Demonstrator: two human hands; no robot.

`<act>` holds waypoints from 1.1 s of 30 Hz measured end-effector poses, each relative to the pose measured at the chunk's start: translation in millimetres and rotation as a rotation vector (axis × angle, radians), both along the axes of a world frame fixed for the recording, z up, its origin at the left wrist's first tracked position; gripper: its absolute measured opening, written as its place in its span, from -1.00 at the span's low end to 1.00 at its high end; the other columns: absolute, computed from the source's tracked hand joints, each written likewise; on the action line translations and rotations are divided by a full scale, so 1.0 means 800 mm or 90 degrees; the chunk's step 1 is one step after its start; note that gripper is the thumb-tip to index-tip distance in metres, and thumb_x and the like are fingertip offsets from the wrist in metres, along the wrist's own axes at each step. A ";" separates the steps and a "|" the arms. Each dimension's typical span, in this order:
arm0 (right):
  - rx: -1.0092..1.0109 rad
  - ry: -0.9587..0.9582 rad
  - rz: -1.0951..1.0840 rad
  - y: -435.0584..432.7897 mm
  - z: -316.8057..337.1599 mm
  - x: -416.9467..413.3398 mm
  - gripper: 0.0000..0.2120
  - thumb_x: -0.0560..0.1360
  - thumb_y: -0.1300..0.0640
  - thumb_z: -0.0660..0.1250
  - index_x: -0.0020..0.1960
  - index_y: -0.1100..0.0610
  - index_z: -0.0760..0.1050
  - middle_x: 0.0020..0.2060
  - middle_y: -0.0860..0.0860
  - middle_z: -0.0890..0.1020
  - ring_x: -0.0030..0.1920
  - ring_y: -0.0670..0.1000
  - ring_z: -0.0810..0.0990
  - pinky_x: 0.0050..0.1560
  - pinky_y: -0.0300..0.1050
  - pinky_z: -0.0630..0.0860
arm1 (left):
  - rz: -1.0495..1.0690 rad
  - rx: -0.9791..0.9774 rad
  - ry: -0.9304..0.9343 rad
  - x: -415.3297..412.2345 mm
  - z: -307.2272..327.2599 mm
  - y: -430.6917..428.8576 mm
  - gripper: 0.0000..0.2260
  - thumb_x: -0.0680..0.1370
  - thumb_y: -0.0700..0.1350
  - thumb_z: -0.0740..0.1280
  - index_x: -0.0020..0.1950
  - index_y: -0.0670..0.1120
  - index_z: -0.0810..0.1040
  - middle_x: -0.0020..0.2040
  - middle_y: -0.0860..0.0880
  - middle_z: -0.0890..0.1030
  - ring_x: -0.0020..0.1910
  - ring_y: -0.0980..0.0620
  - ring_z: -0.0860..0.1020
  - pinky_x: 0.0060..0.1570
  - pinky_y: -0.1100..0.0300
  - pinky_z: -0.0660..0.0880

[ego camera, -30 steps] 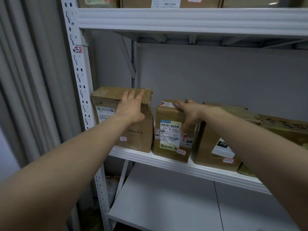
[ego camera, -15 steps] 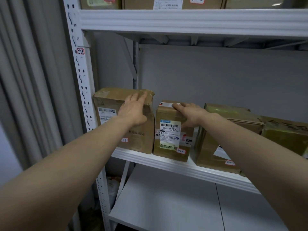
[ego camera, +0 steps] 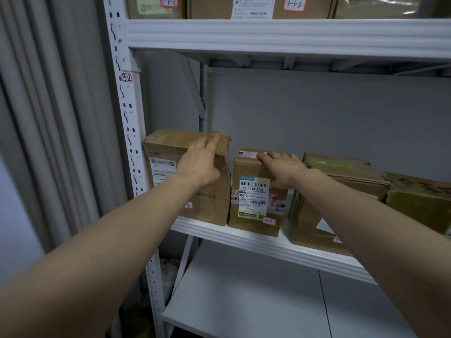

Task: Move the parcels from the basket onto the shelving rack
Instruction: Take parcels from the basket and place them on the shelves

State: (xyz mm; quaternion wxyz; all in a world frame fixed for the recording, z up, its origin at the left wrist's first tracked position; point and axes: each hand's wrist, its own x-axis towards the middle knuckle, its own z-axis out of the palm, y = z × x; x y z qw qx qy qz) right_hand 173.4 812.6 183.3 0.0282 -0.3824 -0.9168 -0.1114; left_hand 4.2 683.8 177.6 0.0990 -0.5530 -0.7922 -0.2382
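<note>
While the left hand (ego camera: pixel 199 165) lies flat against the taller parcel (ego camera: pixel 210 206), the right hand (ego camera: pixel 280 170) rests open-fingered atop the smaller parcel (ego camera: pixel 246 168) beside it.

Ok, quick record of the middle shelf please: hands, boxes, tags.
left hand: flat against left box, fingertips at its top edge
right hand: lies over middle box at its top front edge
left box: upright, by the rack post
middle box: upright, tag 3-2-2, right of left box
further right: third box, fourth box
shelf: white, carries all four
upper shelf: 3-1-1 box, 3-1-2 box
</note>
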 end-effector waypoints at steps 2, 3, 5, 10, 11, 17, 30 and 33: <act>0.012 -0.005 -0.005 -0.003 -0.001 0.000 -0.13 0.42 0.05 0.45 0.55 0.00 -0.01 0.48 0.08 0.23 0.48 0.13 0.19 0.47 0.09 0.06 | -0.010 0.019 0.012 0.004 -0.003 -0.004 -0.22 0.46 -0.24 0.32 0.58 -0.01 -0.02 0.53 -0.12 0.14 0.49 -0.13 0.14 0.41 0.00 0.25; 0.023 -0.007 -0.008 -0.005 -0.001 0.001 -0.10 0.41 0.03 0.45 0.55 0.01 -0.03 0.49 0.09 0.21 0.49 0.13 0.16 0.48 0.09 0.03 | -0.014 0.027 0.018 0.007 -0.004 -0.006 -0.23 0.46 -0.24 0.32 0.57 -0.02 -0.01 0.52 -0.11 0.17 0.47 -0.12 0.16 0.38 0.00 0.28; 0.061 0.009 0.001 -0.015 0.000 0.000 -0.07 0.38 -0.02 0.46 0.55 0.05 -0.04 0.49 0.12 0.16 0.50 0.14 0.11 0.49 0.09 -0.01 | -0.012 0.045 0.025 0.009 -0.008 -0.012 -0.25 0.46 -0.24 0.31 0.57 -0.02 0.02 0.50 -0.10 0.20 0.46 -0.11 0.19 0.33 0.02 0.31; 0.195 0.107 0.213 -0.066 -0.012 -0.019 -0.34 0.41 -0.02 0.33 0.47 0.08 0.24 0.36 0.07 0.38 0.37 0.10 0.30 0.39 0.02 0.11 | 0.002 0.052 -0.005 0.004 -0.037 -0.048 -0.30 0.47 -0.21 0.31 0.56 -0.06 0.09 0.44 -0.12 0.29 0.40 -0.11 0.26 0.33 0.05 0.31; 0.190 0.104 0.260 -0.078 -0.022 -0.028 -0.37 0.40 0.00 0.33 0.44 0.09 0.29 0.32 0.07 0.42 0.34 0.11 0.34 0.36 0.02 0.13 | 0.010 0.041 -0.020 0.002 -0.048 -0.059 -0.31 0.47 -0.20 0.31 0.55 -0.07 0.10 0.43 -0.12 0.30 0.40 -0.11 0.27 0.33 0.04 0.32; 0.036 0.034 0.440 -0.166 -0.118 -0.116 -0.52 0.41 0.06 0.33 0.33 0.04 0.44 0.20 0.04 0.52 0.26 0.11 0.44 0.25 -0.05 0.09 | 0.160 -0.075 -0.135 -0.024 -0.154 -0.175 -0.42 0.48 -0.18 0.27 0.50 -0.09 0.23 0.37 -0.13 0.35 0.36 -0.15 0.32 0.25 -0.01 0.40; -0.176 -0.290 0.780 -0.514 -0.332 -0.278 -0.59 0.53 0.01 0.21 0.38 -0.05 0.37 0.31 -0.05 0.45 0.34 0.01 0.37 0.34 -0.07 0.14 | 0.640 -0.246 -0.457 -0.054 -0.387 -0.601 -0.63 0.52 -0.16 0.24 0.34 -0.05 0.38 0.28 -0.09 0.42 0.23 -0.13 0.43 0.11 -0.02 0.51; -0.221 -0.333 0.813 -0.596 -0.360 -0.322 -0.56 0.53 0.01 0.22 0.41 -0.04 0.33 0.31 -0.03 0.44 0.33 0.03 0.38 0.32 -0.08 0.18 | 0.723 -0.212 -0.500 -0.070 -0.415 -0.689 -0.57 0.52 -0.17 0.26 0.39 -0.06 0.34 0.29 -0.12 0.42 0.26 -0.14 0.41 0.15 -0.01 0.48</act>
